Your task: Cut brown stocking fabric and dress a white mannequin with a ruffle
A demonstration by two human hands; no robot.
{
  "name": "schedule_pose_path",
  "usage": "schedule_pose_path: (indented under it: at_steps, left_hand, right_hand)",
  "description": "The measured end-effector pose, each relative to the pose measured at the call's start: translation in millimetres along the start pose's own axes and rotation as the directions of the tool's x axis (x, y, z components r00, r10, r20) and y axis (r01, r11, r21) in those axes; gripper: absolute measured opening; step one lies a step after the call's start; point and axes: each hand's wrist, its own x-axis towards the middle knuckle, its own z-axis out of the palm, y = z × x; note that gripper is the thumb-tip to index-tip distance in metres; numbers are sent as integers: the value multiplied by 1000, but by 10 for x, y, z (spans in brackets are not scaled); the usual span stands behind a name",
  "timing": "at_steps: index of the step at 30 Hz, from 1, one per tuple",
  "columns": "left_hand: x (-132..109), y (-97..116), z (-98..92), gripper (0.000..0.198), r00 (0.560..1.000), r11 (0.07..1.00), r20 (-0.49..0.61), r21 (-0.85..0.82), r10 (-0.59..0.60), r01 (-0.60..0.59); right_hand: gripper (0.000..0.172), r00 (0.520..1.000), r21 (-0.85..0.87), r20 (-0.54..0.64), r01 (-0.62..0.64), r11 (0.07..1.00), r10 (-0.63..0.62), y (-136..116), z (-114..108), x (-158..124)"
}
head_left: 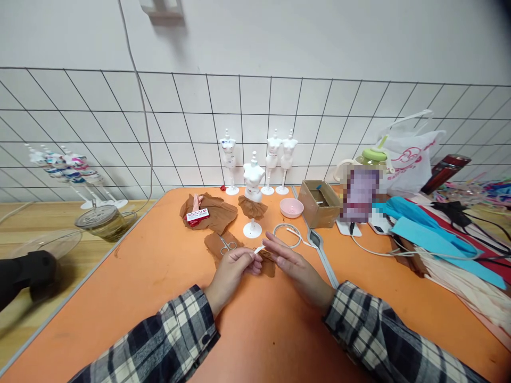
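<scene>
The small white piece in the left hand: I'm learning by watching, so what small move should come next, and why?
Perhaps pinch the free end of the small white piece with the right hand. The left hand grips its other end, while the right hand is open close by, not closed on it; whether it touches the piece is hard to tell.

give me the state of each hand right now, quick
Left hand: closed, pinching a small white strip.
Right hand: open, beside the strip; whether it touches cannot be told.
</scene>
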Motion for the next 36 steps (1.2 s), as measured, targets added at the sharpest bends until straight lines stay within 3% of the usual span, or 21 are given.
schedule_pose_path:
  at_steps: [5, 11, 15, 19, 22, 26, 29, 32, 34, 36]
  left_hand:
    - [-28, 22, 39, 22, 999, 996, 46, 85, -25, 21]
    - [-31, 60, 92, 20, 990, 981, 123, 190, -62, 37]
    - [-25, 60, 100, 20, 988, 977, 127, 206, -85, 58]
    - [-28, 61, 101, 23, 989, 975, 125, 217, -84, 55]
    - [-33, 72, 115, 23, 987, 971, 141, 234, -81, 47]
    - [-46, 75, 130, 24, 984, 959, 160, 282, -73, 26]
    - [-65, 70, 120, 28, 981, 934, 192, 352, -16, -53]
    - [-101, 87, 111, 28, 957, 848, 273, 482, 93, -220]
    - [-134, 110, 118, 29, 913, 702, 372, 605, 167, -375]
    - [-168, 129, 137, 34, 847, 486, 498, 703, 185, -520]
  right_hand:
    - [46, 994, 345, -53, -69, 936, 93, -29, 38, 11]
    - [43, 987, 469, -76, -87, 879, 138, -62, 21, 28]
    - [70, 990, 412, -111, -37, 910, 91, -19, -12, 19]
    - [98, 990, 128, -137, -9, 992, 27, -9, 24, 16]
    - [104, 975, 14, -222, -10, 1000, 13, -23, 64, 28]
    - [108, 962, 69, -260, -66, 995, 82, -21, 102, 23]
    - [104, 961, 56, -268, -55, 997, 68, -35, 107, 35]
    - [92, 921, -77, -381, 55, 996, -80, -121, -24, 146]
    - [85, 844, -248, -478, 137, 959, -245, -217, -240, 282]
    - [76, 733, -468, -537, 154, 870, -418, -312, -543, 430]
